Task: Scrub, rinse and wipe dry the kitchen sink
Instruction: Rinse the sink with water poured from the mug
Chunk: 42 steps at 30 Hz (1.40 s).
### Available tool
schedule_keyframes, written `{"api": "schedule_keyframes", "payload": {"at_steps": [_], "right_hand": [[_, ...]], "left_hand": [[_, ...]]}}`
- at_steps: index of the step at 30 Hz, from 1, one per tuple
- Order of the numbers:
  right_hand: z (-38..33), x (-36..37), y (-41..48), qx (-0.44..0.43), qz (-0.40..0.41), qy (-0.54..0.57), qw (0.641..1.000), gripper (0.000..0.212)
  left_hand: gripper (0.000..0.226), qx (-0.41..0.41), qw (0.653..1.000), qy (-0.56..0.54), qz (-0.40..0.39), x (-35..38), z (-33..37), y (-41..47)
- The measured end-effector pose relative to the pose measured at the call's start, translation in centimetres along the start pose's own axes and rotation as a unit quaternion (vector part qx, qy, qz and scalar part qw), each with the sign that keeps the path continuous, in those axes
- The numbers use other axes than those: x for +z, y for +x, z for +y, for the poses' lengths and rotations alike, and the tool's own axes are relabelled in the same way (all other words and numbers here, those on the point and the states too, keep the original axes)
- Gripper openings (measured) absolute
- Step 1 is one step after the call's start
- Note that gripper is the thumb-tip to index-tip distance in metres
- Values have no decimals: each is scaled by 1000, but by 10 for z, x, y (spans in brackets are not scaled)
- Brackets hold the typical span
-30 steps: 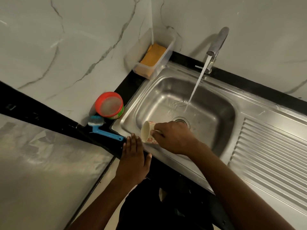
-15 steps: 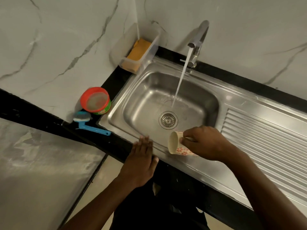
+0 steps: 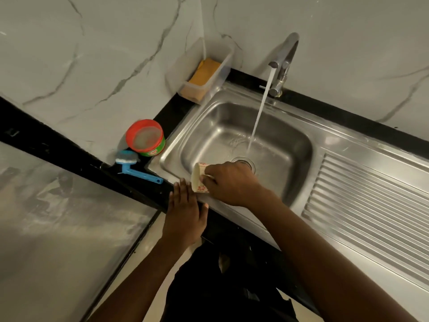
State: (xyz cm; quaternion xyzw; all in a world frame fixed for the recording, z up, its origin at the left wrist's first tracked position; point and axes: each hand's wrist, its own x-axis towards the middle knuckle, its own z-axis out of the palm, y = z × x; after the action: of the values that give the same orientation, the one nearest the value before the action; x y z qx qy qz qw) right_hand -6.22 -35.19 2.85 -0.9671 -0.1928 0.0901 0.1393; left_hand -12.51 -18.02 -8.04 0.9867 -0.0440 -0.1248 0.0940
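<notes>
A floral paper cup (image 3: pixel 199 176) is clasped by the right grip (image 3: pixel 232 182), whose fingers are curled round its side. The cup is tipped sideways with its mouth turned left, over the front left part of the steel sink (image 3: pixel 209 126). Just beside it, the left grip (image 3: pixel 185 212) is laid flat with fingers straight and together on the front edge of the black surface (image 3: pixel 69 154) at the sink's rim. Behind the right grip the drain (image 3: pixel 246 161) is partly hidden. A water stream (image 3: pixel 260 112) is poured from the tap (image 3: pixel 284 63) into the basin. A ribbed drainboard (image 3: pixel 371 201) is seen on the right. On the left, a blue brush (image 3: pixel 137 169) and a red-lidded tub (image 3: pixel 146 138) are set on the surface. In the corner an orange sponge (image 3: pixel 204 72) is kept in a clear container (image 3: pixel 222 66).
</notes>
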Motion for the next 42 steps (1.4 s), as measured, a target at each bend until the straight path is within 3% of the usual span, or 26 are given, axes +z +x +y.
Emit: {"api": "schedule_keyframes", "payload": {"at_steps": [7,17,24,28,33,36,39,42], "right_hand": [[12,4,-16,-2,-38,9,999,39],[83,-28,-110,85,-92,-65,990,40],[80,-44,-154,62,-75,-107,990,38],[95,-47,-186,103,-67,-113,986,38],[126,-47,-234,220,-59,-51,972,38],[130,-48,-256,261,-45,-16,964,40],[121,-43,-266,253,-39,-38,966,37],[112,-38,-269,240,-45,-70,967,38]], "left_hand": [[79,19,999,22,20,3,-7,3],[66,263,958,35,-105,11,66,-29],[68,419,892,62,-161,21,102,-33],[72,398,899,86,-159,26,105,-31],[77,331,925,112,-151,34,115,-34],[76,385,902,114,-159,38,129,-40],[73,454,868,98,-179,45,152,-43],[71,476,857,78,-180,51,174,-40]]}}
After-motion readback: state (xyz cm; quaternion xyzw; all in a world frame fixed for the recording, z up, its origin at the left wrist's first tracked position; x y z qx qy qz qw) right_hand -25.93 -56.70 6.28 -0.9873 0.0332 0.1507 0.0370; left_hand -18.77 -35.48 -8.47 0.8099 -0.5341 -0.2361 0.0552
